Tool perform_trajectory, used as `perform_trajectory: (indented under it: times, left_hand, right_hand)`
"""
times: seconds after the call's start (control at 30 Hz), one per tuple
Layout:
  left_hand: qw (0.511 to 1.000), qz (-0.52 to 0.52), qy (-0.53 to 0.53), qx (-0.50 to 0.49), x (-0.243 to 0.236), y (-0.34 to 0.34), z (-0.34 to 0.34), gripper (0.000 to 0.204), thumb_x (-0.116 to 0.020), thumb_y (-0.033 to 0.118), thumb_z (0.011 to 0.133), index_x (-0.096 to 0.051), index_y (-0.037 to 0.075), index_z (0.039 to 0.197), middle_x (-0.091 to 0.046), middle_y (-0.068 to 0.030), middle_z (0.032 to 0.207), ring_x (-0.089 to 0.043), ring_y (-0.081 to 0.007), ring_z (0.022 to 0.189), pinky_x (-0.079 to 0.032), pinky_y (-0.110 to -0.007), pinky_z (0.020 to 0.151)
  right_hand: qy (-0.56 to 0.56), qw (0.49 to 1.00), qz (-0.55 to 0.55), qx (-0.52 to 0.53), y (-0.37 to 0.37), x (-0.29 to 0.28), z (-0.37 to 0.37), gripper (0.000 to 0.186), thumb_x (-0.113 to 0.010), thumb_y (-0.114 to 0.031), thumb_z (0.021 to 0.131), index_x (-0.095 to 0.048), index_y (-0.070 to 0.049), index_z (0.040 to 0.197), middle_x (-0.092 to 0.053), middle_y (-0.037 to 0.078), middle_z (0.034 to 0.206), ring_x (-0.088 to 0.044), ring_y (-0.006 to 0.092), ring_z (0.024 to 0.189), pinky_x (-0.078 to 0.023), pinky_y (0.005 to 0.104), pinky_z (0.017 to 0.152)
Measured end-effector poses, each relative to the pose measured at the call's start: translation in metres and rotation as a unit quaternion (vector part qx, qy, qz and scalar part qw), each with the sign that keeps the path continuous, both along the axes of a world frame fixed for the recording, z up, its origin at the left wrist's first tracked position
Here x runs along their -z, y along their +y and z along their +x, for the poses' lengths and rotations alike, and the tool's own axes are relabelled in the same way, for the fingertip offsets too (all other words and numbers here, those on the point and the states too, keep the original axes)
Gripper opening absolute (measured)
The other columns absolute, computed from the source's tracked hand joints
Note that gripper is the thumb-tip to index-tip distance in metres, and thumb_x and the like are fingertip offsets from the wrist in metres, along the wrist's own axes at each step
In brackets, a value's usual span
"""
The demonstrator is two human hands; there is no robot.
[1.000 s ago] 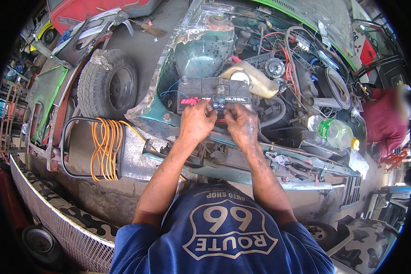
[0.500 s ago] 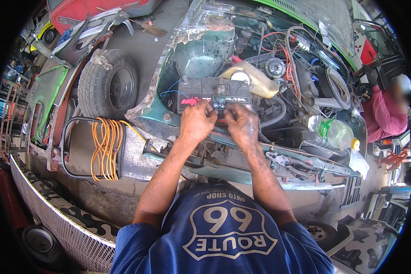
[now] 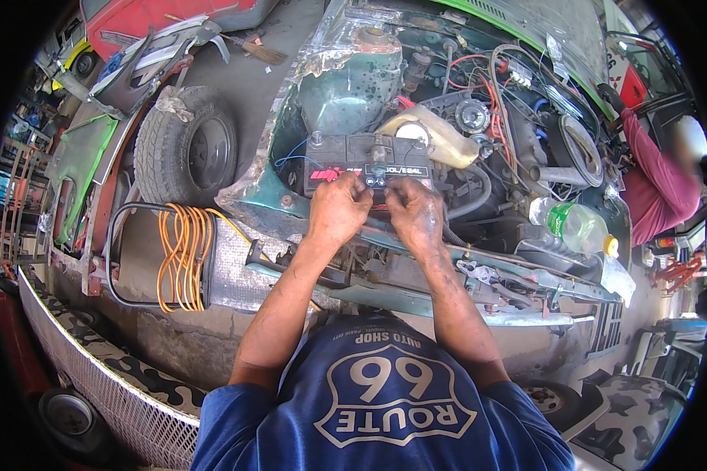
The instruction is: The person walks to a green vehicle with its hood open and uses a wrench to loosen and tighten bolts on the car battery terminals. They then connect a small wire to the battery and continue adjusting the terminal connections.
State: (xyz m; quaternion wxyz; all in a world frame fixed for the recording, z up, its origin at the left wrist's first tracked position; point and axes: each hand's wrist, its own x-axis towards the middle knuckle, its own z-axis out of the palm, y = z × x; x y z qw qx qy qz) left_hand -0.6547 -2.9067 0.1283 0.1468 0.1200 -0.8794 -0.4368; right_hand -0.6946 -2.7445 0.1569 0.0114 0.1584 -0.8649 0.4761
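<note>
A dark car battery (image 3: 336, 149) sits in the engine bay of a worn green vehicle, with a metal hold-down piece (image 3: 379, 157) across its middle. My left hand (image 3: 340, 208) is at the battery's front face, left of that piece, its thumb and fingers pinched together. Just to the right, my right hand (image 3: 415, 213) has a similar pinch at the same face, its skin smudged dark. Whatever the fingertips hold is too small or hidden to name. Both forearms reach up over the front crossmember (image 3: 401, 292).
Right of the battery lie a yellowish plastic tank (image 3: 432, 137), hoses and red wires. A clear bottle (image 3: 577, 228) rests at the bay's right front. A loose tyre (image 3: 182, 145) and a coiled orange hose (image 3: 184, 255) are leftward. A co-worker (image 3: 656, 184) stands at the far right.
My hands hold nearly the same place and pinch at the battery. At the right, the co-worker's arm has stretched farther up and left toward the vehicle.
</note>
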Motion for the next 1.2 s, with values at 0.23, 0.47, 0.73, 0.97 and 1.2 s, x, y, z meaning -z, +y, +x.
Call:
perform_trajectory:
  times: [0.23, 0.47, 0.73, 0.97, 1.2]
  left_hand:
    - [1.0, 0.0, 0.003, 0.001, 0.0008, -0.0004, -0.0003, 0.017, -0.082, 0.012, 0.087, -0.07, 0.0, 0.085, -0.072, -0.0149, 0.07, -0.071, -0.0236, 0.059, -0.054, -0.037, 0.059]
    - [0.999, 0.025, -0.03, -0.001, -0.0022, -0.0009, -0.0001, 0.021, -0.081, 0.021, 0.087, -0.071, 0.003, 0.086, -0.073, -0.0187, 0.074, -0.074, -0.0381, 0.071, -0.058, -0.046, 0.069]
    - [1.0, 0.011, 0.005, 0.01, -0.0031, -0.0016, 0.0014, 0.018, -0.081, 0.015, 0.087, -0.07, 0.0, 0.086, -0.072, -0.0159, 0.07, -0.07, -0.0269, 0.061, -0.054, -0.039, 0.061]
    - [0.999, 0.036, 0.027, 0.007, -0.0022, -0.0003, 0.0029, 0.017, -0.081, 0.011, 0.088, -0.069, -0.001, 0.085, -0.068, -0.0126, 0.064, -0.062, -0.0165, 0.052, -0.049, -0.035, 0.054]
    - [0.999, 0.023, 0.027, 0.005, -0.0002, -0.0005, 0.0016, 0.018, -0.082, 0.011, 0.087, -0.068, 0.0, 0.084, -0.069, -0.0126, 0.064, -0.064, -0.0176, 0.052, -0.05, -0.035, 0.054]
  right_hand:
    - [-0.015, 1.0, -0.003, 0.001, 0.0, -0.0006, 0.0003, 0.014, -0.073, -0.008, 0.093, -0.076, 0.001, 0.103, -0.078, 0.019, 0.098, -0.078, 0.031, 0.083, -0.059, 0.0407, 0.076]
    - [0.002, 1.0, -0.008, 0.0, 0.0003, 0.0019, -0.0001, 0.014, -0.073, -0.007, 0.092, -0.076, 0.001, 0.103, -0.078, 0.019, 0.097, -0.078, 0.0301, 0.083, -0.059, 0.0399, 0.076]
    - [0.008, 1.0, -0.022, 0.006, 0.0012, 0.0034, 0.0003, 0.013, -0.073, -0.006, 0.091, -0.076, 0.001, 0.102, -0.078, 0.019, 0.096, -0.077, 0.0307, 0.082, -0.059, 0.0402, 0.075]
    - [0.015, 1.0, -0.015, 0.003, 0.0011, 0.0007, 0.0009, 0.012, -0.073, -0.006, 0.091, -0.075, 0.001, 0.101, -0.077, 0.019, 0.094, -0.077, 0.0312, 0.081, -0.059, 0.0405, 0.075]
    - [0.011, 1.0, -0.015, 0.0, 0.0005, 0.0, 0.001, 0.012, -0.072, -0.006, 0.092, -0.075, 0.001, 0.101, -0.077, 0.018, 0.094, -0.077, 0.0304, 0.081, -0.059, 0.0402, 0.075]
